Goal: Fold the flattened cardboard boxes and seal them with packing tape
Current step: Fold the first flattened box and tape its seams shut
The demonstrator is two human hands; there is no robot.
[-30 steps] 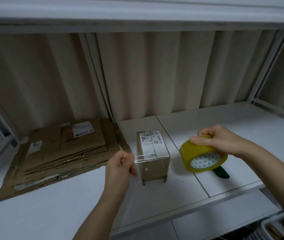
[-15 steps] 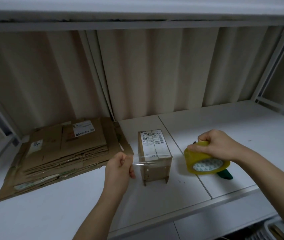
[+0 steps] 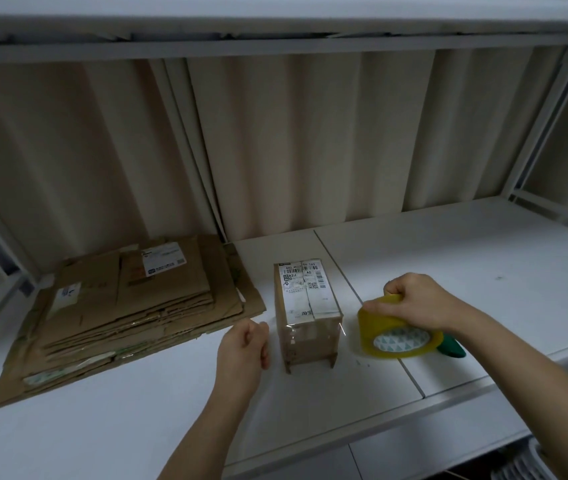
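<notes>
Single head view, worn high, looking forward and down onto white shelf [image 3: 448,258] at close range; curtain [image 3: 310,140] far, both forearms enter from near edge. No second view.

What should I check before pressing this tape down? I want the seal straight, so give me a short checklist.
1. Small box stands upright on the shelf: ok.
2. Tape strip lies across the box's near face: ok.
3. Left hand pinches the strip's free end: cannot tell, the tape is clear.
4. Right hand grips the tape roll: ok.
5. Strip cut from the roll: cannot tell.
6. Green tool within reach: ok, behind the roll.
</notes>
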